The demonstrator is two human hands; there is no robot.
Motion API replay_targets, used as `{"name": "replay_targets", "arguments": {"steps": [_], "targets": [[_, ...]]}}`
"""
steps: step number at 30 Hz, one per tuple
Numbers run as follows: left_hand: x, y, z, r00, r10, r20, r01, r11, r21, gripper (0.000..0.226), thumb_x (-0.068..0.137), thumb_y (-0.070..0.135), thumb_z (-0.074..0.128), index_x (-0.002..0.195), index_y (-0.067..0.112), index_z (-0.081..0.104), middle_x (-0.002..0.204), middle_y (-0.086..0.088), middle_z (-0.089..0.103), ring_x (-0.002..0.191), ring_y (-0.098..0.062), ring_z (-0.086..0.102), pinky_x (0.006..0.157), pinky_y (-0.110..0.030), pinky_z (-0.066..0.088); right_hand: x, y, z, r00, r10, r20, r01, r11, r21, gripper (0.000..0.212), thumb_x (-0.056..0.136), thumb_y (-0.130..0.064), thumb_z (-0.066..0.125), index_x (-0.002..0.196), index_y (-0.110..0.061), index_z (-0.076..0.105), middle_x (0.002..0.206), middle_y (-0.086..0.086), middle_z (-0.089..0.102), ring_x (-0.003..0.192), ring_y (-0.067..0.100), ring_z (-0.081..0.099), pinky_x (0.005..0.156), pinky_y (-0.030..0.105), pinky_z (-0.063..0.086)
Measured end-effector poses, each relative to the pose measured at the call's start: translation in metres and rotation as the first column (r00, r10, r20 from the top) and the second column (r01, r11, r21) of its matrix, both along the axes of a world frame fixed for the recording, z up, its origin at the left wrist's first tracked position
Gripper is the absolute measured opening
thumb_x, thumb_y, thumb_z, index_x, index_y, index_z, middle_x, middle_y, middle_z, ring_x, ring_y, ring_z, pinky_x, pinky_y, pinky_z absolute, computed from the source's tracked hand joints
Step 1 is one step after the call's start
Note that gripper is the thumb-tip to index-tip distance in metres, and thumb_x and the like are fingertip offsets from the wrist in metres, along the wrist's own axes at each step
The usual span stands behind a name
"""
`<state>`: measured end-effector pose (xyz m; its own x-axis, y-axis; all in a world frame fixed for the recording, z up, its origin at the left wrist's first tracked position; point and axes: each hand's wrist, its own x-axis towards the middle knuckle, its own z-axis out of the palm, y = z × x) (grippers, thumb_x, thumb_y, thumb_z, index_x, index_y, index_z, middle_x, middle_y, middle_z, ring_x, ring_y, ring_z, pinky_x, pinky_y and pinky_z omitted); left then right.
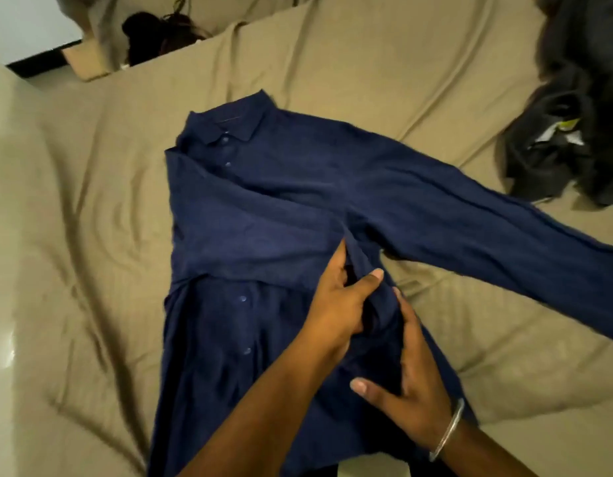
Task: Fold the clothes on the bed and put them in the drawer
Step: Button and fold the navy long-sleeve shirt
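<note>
Wide bed point(91, 187) under a tan, heavily creased sheet, ridges of cloth fanning out from the middle toward the far edge. Spread flat at its centre, a navy button-up shirt point(263, 201), collar pointing away, front buttons up, one sleeve already folded across the chest in a band. Stretching off to the right edge, the other sleeve point(487, 228), lying straight on the sheet.

At the shirt's right side seam, left hand point(336, 304) curled into the cloth, fingers tucked under a fold and thumb pressed on top, gripping a bunch of navy fabric. Just beside it and nearer, right hand point(412, 376) laid on the shirt's lower body, fingers straight and fairly close together, thumb splayed out to the left, pressing flat rather than gripping. On that wrist, a thin silver bangle point(448, 430).

Top right on the bed, well apart from the shirt, a rumpled heap of dark grey clothes point(566, 125) with pale tags showing. Beyond the far left edge, a strip of pale floor point(29, 29), a cardboard box point(86, 62), and a dark tangled bundle point(153, 36) too dim to identify. Down the left side, glossy light floor again.
</note>
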<state>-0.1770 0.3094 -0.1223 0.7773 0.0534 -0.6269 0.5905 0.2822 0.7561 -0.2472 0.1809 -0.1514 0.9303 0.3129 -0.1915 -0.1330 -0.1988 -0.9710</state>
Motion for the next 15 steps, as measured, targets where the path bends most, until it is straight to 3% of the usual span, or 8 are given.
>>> {"name": "replay_targets", "arguments": {"steps": [1, 3, 5, 8, 10, 13, 15], "targets": [[0.010, -0.018, -0.003, 1.000, -0.012, -0.024, 0.011, 1.000, -0.024, 0.055, 0.097, 0.008, 0.059, 0.139, 0.041, 0.046, 0.134, 0.009, 0.061, 0.122, -0.016, 0.058, 0.100, -0.049, 0.051, -0.002, -0.010, -0.006, 0.998, -0.066, -0.001, 0.066, 0.996, -0.062, 0.109, 0.071, -0.065, 0.073, 0.154, -0.043, 0.005, 0.160, -0.019, 0.021, 0.147, 0.006, 0.025, 0.114, 0.022, 0.031], [0.032, -0.054, -0.007, 0.996, -0.038, -0.084, 0.033, 0.998, -0.059, 0.060, 0.097, 0.008, 0.058, 0.143, 0.042, 0.039, 0.136, 0.011, 0.056, 0.123, -0.018, 0.055, 0.089, -0.046, 0.055, -0.001, -0.028, -0.018, 0.958, -0.286, 0.005, 0.281, 0.940, -0.191, 0.111, 0.066, -0.061, 0.076, 0.150, -0.053, 0.003, 0.157, -0.013, 0.025, 0.144, 0.016, 0.034, 0.111, 0.041, 0.041], [0.049, -0.086, -0.012, 0.992, -0.044, -0.121, 0.035, 0.997, -0.074, 0.068, 0.097, 0.007, 0.059, 0.148, 0.041, 0.031, 0.138, 0.009, 0.053, 0.118, -0.017, 0.055, 0.077, -0.040, 0.058, 0.006, -0.044, -0.028, 0.904, -0.418, 0.092, 0.426, 0.852, -0.304, 0.098, 0.070, -0.053, 0.076, 0.149, -0.044, 0.017, 0.145, -0.013, 0.033, 0.133, 0.024, 0.046, 0.097, 0.049, 0.051], [0.069, -0.124, -0.019, 0.989, 0.016, -0.144, -0.022, 0.999, -0.039, 0.071, 0.096, 0.001, 0.057, 0.149, 0.038, 0.028, 0.128, 0.009, 0.056, 0.104, -0.011, 0.059, 0.064, -0.031, 0.059, 0.019, -0.064, -0.032, 0.822, -0.548, 0.152, 0.557, 0.722, -0.410, 0.072, 0.079, -0.041, 0.076, 0.137, -0.031, 0.035, 0.130, -0.006, 0.051, 0.114, 0.024, 0.060, 0.081, 0.040, 0.056], [0.078, -0.145, -0.022, 0.983, 0.077, -0.166, -0.085, 0.995, -0.042, 0.073, 0.095, -0.003, 0.054, 0.149, 0.038, 0.026, 0.131, 0.002, 0.056, 0.110, -0.021, 0.060, 0.058, -0.028, 0.057, 0.025, -0.076, -0.030, 0.780, -0.594, 0.197, 0.615, 0.669, -0.416, 0.063, 0.081, -0.045, 0.072, 0.131, -0.026, 0.040, 0.124, -0.004, 0.055, 0.106, 0.020, 0.062, 0.074, 0.035, 0.055], [0.088, -0.171, -0.023, 0.955, 0.187, -0.229, -0.212, 0.973, -0.088, 0.090, 0.091, -0.007, 0.051, 0.152, 0.046, 0.012, 0.140, -0.007, 0.050, 0.110, -0.026, 0.059, 0.054, -0.028, 0.056, 0.031, -0.087, -0.032, 0.786, -0.523, 0.329, 0.617, 0.639, -0.459, 0.058, 0.077, -0.055, 0.063, 0.122, -0.021, 0.046, 0.119, 0.001, 0.050, 0.098, 0.024, 0.059, 0.061, 0.034, 0.054], [0.093, -0.188, -0.025, 0.938, 0.235, -0.255, -0.265, 0.960, -0.091, 0.094, 0.089, -0.011, 0.049, 0.152, 0.047, 0.008, 0.138, -0.013, 0.052, 0.098, -0.024, 0.059, 0.054, -0.031, 0.054, 0.035, -0.090, -0.040, 0.824, -0.492, 0.281, 0.561, 0.639, -0.526, 0.063, 0.073, -0.058, 0.064, 0.122, -0.021, 0.046, 0.116, 0.002, 0.050, 0.090, 0.024, 0.060, 0.052, 0.036, 0.052]]}}
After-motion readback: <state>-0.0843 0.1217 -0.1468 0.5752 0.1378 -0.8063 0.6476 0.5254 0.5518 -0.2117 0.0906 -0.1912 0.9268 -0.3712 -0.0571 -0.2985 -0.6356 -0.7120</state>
